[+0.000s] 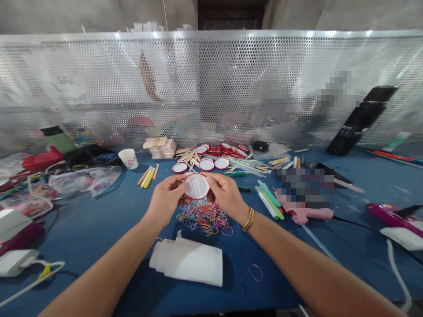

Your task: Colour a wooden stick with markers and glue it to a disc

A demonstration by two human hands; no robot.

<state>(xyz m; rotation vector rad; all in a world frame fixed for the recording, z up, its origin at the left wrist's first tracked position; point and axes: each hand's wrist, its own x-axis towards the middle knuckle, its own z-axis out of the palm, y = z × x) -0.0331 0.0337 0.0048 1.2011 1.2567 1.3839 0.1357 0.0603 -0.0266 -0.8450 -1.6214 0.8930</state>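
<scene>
Between my two hands is a round white lid with a red rim [197, 186], raised over the table, with a thin reddish line across its face. My left hand [169, 193] pinches its left edge and my right hand [222, 189] its right edge. Just below the lid lies a loose pile of coloured rubber bands [205, 218]. Nearer to me is a folded stack of white cloth or paper [191, 260], and a single pink rubber band [256, 273] lies to its right. Similar red-rimmed lids [206, 165] lie beyond my hands.
Wooden sticks [188, 156], a paper cup [128, 159] and several markers [269, 198] lie around on the blue table [109, 220]. A pink glue gun [304, 213] with a cord is at right. A perforated metal panel [211, 79] closes off the back.
</scene>
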